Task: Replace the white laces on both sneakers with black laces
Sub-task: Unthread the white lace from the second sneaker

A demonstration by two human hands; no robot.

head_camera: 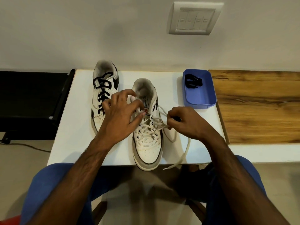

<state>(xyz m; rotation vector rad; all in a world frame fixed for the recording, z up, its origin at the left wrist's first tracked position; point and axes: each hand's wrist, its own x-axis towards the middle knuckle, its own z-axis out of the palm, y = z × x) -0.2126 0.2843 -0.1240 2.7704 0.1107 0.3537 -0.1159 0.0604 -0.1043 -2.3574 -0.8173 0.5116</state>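
While the near sneaker stands on the white table with its toe hanging just over the front edge, both hands work at its lacing. Its white lace is still threaded through the lower eyelets but pulled loose from the upper ones on the right side. From there it runs out to the right hand, whose fingertips are curled together and pinch the lace just beside the shoe's right row of eyelets. Beyond the pinch the lace loops over the table and trails off the front edge, its tipped end hanging free. The left hand reaches over the shoe's left side, fingers spread and bent, the thumb and forefinger tips at the tongue near the top eyelets; whether they actually grip anything cannot be told. A sewn label on the tongue carries small print and a red mark, too blurred to read.

Behind and to the left, touching the left hand's knuckles, the second sneaker already wears a black lace. A blue plastic tray to the right holds another black lace, coiled. Next to the table lies a wooden board, and on the wall above is a white switch plate.
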